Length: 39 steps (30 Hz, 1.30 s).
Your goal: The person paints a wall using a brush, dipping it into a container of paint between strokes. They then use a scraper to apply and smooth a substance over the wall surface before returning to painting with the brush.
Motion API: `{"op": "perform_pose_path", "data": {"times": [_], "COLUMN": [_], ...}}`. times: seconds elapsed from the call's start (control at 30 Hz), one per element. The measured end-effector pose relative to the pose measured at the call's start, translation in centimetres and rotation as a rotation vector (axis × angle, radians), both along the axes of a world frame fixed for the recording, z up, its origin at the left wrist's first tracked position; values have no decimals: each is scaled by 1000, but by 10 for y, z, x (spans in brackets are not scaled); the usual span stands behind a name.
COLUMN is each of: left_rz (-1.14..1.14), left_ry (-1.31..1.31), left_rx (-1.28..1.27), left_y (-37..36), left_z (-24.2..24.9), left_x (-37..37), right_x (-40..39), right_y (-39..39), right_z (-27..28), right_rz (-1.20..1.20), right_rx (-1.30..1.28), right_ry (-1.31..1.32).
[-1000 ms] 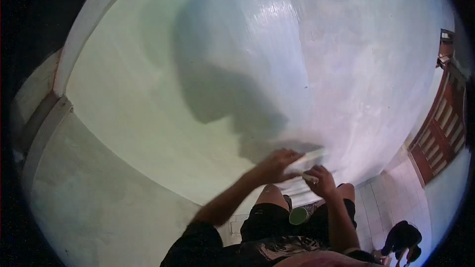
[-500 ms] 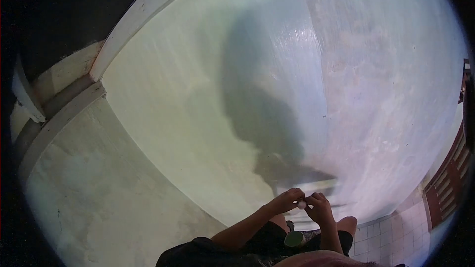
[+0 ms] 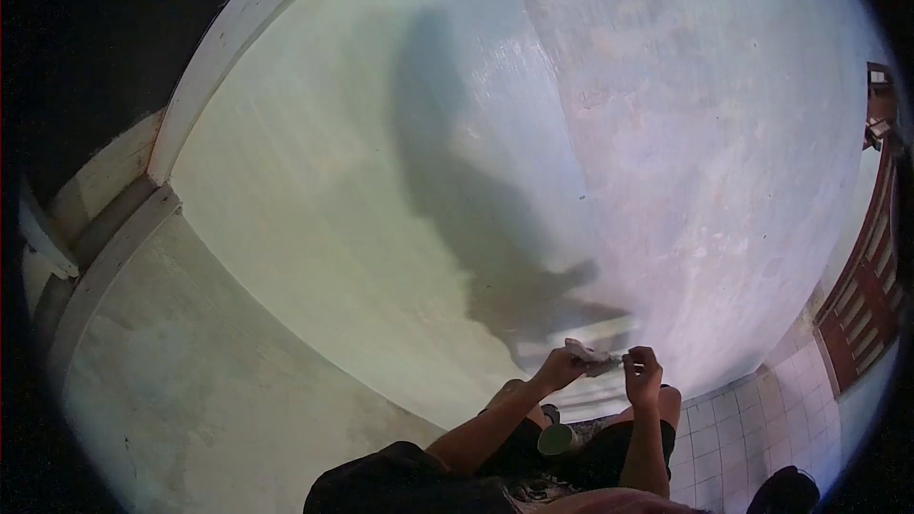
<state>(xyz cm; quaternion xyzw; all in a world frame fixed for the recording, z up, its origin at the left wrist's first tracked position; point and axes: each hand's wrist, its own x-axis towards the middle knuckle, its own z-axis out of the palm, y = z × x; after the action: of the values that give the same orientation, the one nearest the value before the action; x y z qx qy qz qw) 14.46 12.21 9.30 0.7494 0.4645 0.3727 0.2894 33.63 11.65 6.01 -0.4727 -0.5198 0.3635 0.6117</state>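
Note:
My left hand (image 3: 560, 368) is closed around a whitish, crumpled-looking piece (image 3: 587, 353) that sticks out above and to the right of the fingers. Just to the right, my right hand (image 3: 644, 376) is raised with its fingers pinched at the piece's far end, where a small darker bit shows. What exactly the fingertips hold there is too small to make out. Below both hands, a pale green round cup (image 3: 558, 439) rests between my legs, its inside green.
In front of me rises a large pale wall (image 3: 666, 181) with a head-shaped shadow on it. White floor tiles (image 3: 709, 447) lie at the lower right, near a reddish-brown slatted door or gate (image 3: 862, 305). A dark rounded object (image 3: 783, 491) shows at the bottom right.
My hands have moved apart, and the whitish piece now stretches between them; before, they met over a small round pale bit. The view has shifted, and a dark object has appeared bottom right.

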Motion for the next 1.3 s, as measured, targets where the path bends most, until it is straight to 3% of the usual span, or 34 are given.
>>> {"op": "perform_pose_path", "data": {"times": [0.17, 0.23, 0.3, 0.37, 0.4, 0.43, 0.47, 0.5, 0.53, 0.57, 0.6, 0.63, 0.67, 0.7, 0.77, 0.8, 0.83, 0.87, 0.9, 0.93, 1.0, 1.03, 1.1, 1.17, 1.2, 1.23, 1.3], "left_rz": [49, 38, 210, 153, 200, 139, 655, 650, 780, 55, 211, 356, 351, 339, 403, 476, 470, 381, 290, 276, 174, 209, 106, 116, -17, -20, 1], "left_ry": [108, 280, 109, 398, 178, 151, 850, 706, 758, -28, 478, 601, 604, 602, 725, 851, 832, 711, 594, 910, 441, 903, 909, 1052, 971, 976, 747], "left_rx": [-153, 152, 158, 910, 830, 1179, 683, 1489, 1354, 1331, 2039, 2017, 1774, 1529, 1602, 1683, 1678, 1396, 1117, 1788, 766, 1513, 1473, 1180, 1018, 1027, 687], "left_y": [27, 46, 37, 65, 65, 87, 56, 79, 67, 87, 114, 120, 118, 119, 141, 151, 164, 179, 186, 173, 158, 172, 161, 145, 137, 130, 123], "left_z": [-10, 8, 93, 160, 216, 258, 348, 385, 443, 484, 546, 602, 617, 624, 626, 620, 610, 596, 587, 569, 534, 511, 460, 416, 407, 404, 408], "left_x": [-1, -14, -14, -53, -55, -72, -41, -60, -43, -50, -72, -61, -55, -52, -53, -54, -59, -69, -73, -68, -61, -67, -62, -59, -59, -57, -54], "right_x": [26, 34, 41, 42, 40, 39, 38, 37, 36, 36, 34, 32, 32, 28, 26, 22, 12, 13, 9, 11, 11, 14, 17, 16, 16, 15, 7], "right_y": [20, 27, 33, 32, 32, 32, 33, 36, 37, 38, 38, 40, 39, 48, 66, 61, 61, 68, 75, 92, 118, 138, 169, 188, 199, 213, 231], "right_z": [-64, -95, -126, -127, -129, -130, -132, -133, -135, -136, -136, -134, -133, -141, -184, -141, -56, -11, 39, 69, 154, 189, 269, 338, 363, 380, 398], "right_rz": [-109, -117, -94, -58, -51, -16, 18, 22, 43, 60, 57, 48, 42, 35, -80, -130, -182, -158, -132, -204, -158, -253, -369, -418, -493, -493, -613], "right_rx": [-268, -319, -436, -568, -565, -617, -671, -673, -682, -690, -691, -697, -707, -710, -167, -124, -75, -40, -62, 263, 465, 655, 810, 903, 966, 952, 861], "right_ry": [208, 202, 260, 310, 312, 366, 416, 414, 389, 364, 363, 330, 298, 299, -23, -61, -101, -243, -190, -315, -245, -364, -494, -503, -561, -592, -748]}}
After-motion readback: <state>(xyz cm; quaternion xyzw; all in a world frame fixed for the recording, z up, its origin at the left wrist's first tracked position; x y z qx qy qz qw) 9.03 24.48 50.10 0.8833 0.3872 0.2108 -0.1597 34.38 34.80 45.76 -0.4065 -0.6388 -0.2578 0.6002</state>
